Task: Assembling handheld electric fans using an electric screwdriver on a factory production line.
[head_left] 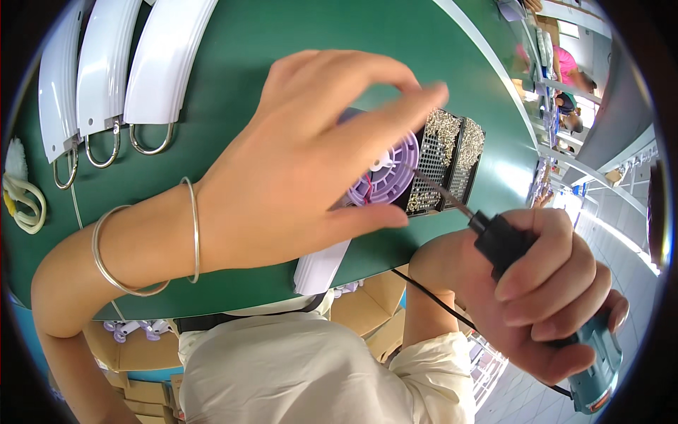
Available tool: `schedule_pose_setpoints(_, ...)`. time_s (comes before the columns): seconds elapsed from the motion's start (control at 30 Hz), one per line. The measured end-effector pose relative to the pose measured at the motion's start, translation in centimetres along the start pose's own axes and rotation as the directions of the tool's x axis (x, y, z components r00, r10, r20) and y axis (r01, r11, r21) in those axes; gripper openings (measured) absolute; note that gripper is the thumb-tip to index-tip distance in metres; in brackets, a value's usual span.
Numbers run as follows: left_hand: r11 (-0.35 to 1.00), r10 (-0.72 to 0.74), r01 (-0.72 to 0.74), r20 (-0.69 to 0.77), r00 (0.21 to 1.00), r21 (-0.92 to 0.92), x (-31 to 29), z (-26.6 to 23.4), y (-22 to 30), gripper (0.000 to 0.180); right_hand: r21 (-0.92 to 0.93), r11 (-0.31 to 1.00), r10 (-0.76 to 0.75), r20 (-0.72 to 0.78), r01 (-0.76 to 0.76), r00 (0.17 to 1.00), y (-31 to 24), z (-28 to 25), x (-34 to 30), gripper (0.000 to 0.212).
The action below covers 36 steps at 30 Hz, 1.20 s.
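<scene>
My right hand (558, 290) is wrapped round a corded electric screwdriver (597, 360) with a teal body and black front. Its long thin bit slants up and left to the edge of a round purple plastic housing (402, 177); whether the tip touches a screw cannot be made out. Above the housing hovers my left hand (318, 141), somewhat smeared, thumb and fingers apart, and nothing shows in it. It hides much of the housing, where a red wire and a white hub show. A white handle-like piece (321, 268) sticks out below toward the table's near edge.
Black trays (452, 155) of small metal screws stand right of the housing. Several white curved covers (162, 71) with metal loops lie at the back left on the green table (240, 42). A coiled cream cord (25, 205) lies far left. Cardboard boxes (364, 307) stand below the edge.
</scene>
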<state>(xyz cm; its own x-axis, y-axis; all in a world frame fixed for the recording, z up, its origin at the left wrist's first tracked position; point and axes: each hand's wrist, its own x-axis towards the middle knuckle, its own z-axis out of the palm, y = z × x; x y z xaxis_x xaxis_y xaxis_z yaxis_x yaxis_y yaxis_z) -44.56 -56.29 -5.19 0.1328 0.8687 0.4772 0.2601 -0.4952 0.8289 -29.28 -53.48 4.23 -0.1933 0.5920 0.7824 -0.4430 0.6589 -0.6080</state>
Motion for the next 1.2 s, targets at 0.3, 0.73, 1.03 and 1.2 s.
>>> schedule_pose_setpoints(0.3, 0.996, -0.084, 0.081, 0.115, 0.99, 0.032, -1.4, 1.0, -0.4, 0.081, -0.151, 0.963, 0.261, 0.306, -0.224, 0.916, -0.3, -2.8, 1.0, 0.037)
schedule_pose_setpoints(0.73, 0.995, -0.08, 0.075, 0.094, 0.992, 0.059, -0.8, 1.2, -0.7, 0.072, -0.248, 0.917, 0.386, 0.358, -0.311, 0.85, 1.8, -1.9, 0.5, 0.031)
schedule_pose_setpoints(1.03, 0.993, -0.117, 0.111, 0.146, 0.982, 0.05, -0.5, 0.6, 0.4, 0.07, -0.352, 0.874, 0.408, 0.16, -0.334, 0.899, 3.4, -2.1, 0.0, 0.025)
schedule_pose_setpoints(1.2, 0.988, -0.145, 0.131, 0.189, 0.971, 0.082, 0.1, 0.6, 1.5, 0.071, -0.456, 0.844, 0.376, 0.126, -0.283, 0.918, 3.2, -2.6, -0.1, 0.042)
